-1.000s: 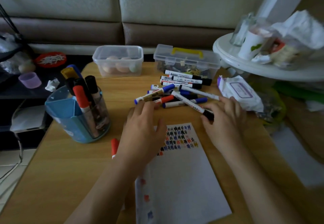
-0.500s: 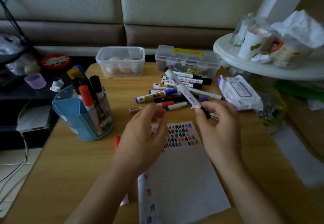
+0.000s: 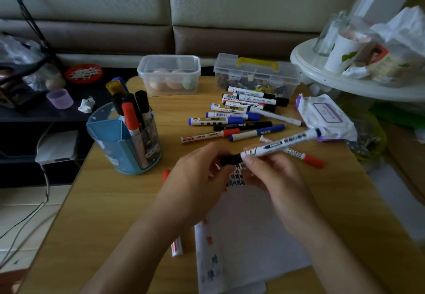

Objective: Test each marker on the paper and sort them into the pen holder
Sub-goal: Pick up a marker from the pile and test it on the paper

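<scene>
Since 0.5 s ago the marker [image 3: 280, 143] has swung level above the paper's [image 3: 248, 224] far edge, mid-tabletop, right hand [image 3: 273, 178] curled round its barrel, left hand [image 3: 195, 178] now pinching the black cap [image 3: 231, 159]: uncapping likely next, pen holder [image 3: 119, 142] placement pending

Bare table [image 3: 99, 213] wood is lying open at the near left, between the pen holder [image 3: 124, 142] and the paper [image 3: 253, 236], with only a red marker [image 3: 176, 249] poking out from under the left forearm. Loose markers [image 3: 239, 119] are crowding the far middle, hemmed by the egg box [image 3: 170, 75], the clear case [image 3: 256, 75] and the wipes pack [image 3: 324, 116], leaving a free strip beside the pen holder. The left hand [image 3: 197, 178] and right hand [image 3: 276, 176] are gripping the held marker [image 3: 280, 143] over the paper's far end, blocking the middle, with a red-capped marker [image 3: 305, 159] lying just right.
</scene>
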